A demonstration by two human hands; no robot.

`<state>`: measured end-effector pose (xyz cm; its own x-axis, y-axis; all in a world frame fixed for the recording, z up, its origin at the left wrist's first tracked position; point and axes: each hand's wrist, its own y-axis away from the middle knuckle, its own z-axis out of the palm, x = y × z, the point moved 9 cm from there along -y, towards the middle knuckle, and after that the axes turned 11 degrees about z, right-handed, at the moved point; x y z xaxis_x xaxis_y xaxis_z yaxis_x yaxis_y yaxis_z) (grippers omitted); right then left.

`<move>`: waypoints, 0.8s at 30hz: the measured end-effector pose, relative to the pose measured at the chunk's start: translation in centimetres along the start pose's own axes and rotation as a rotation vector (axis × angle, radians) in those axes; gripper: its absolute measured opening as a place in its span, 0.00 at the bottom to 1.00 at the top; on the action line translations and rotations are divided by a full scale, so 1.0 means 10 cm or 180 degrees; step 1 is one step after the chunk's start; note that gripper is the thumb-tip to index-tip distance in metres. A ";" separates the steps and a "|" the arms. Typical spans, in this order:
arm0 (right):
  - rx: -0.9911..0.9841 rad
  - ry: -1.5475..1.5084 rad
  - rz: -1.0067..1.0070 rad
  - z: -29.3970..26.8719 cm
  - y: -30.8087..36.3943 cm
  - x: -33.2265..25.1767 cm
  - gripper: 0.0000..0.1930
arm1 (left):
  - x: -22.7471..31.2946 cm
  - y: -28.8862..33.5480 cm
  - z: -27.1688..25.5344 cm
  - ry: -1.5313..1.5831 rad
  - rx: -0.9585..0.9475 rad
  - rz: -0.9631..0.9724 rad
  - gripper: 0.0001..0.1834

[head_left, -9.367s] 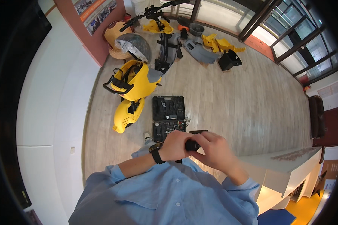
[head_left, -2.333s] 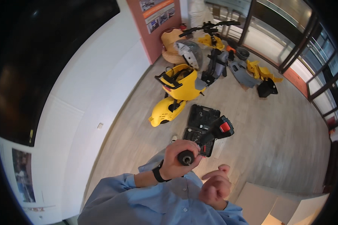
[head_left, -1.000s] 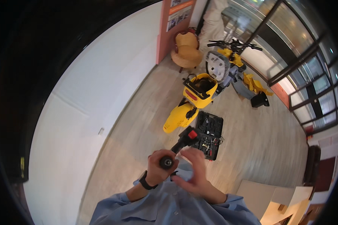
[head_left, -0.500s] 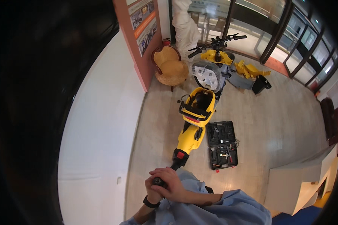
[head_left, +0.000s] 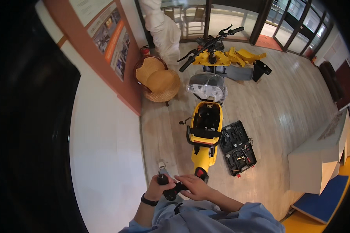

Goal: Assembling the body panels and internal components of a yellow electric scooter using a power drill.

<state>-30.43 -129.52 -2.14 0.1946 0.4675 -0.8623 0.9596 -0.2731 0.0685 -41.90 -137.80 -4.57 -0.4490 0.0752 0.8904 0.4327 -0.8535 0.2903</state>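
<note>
Close to my body, my left hand [head_left: 159, 188] is wrapped round a black cordless drill [head_left: 162, 179], its chuck end showing above the fist. My right hand [head_left: 195, 188] lies against the drill's handle with fingers stretched out and thumb apart. Beyond that hand a black and red block [head_left: 201, 173], which looks like the drill's battery, shows in part. Ahead stands a partly stripped yellow scooter [head_left: 205, 156], its black storage bay uncovered and its plastic-wrapped seat [head_left: 208, 86] tipped up. The black handlebar [head_left: 212, 47] is at its far end.
Right of the scooter, an open black tool case [head_left: 237, 148] with several tools lies on the floor. Yellow panels [head_left: 247, 57] and a black bin-like part [head_left: 261, 70] lie farther off. A wicker chair [head_left: 159, 83] stands left, by the wall. A pale counter [head_left: 315, 159] is at right.
My view has shifted. My hands, stacked over the drill before, have come apart: the right one has moved rightward along the handle. The drill has turned, its battery end swinging right.
</note>
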 end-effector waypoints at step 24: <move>0.2761 -0.0249 0.3342 -0.05 -1.63 2.01 0.31 | -0.91 -3.53 -0.14 -0.0290 -0.1823 -0.3103 0.17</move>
<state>-42.04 -115.26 -20.38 0.7071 -0.3258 -0.6276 -0.0723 -0.9162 0.3941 -54.18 -109.13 -23.45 -0.3299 0.8544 0.4015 -0.5022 -0.5190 0.6917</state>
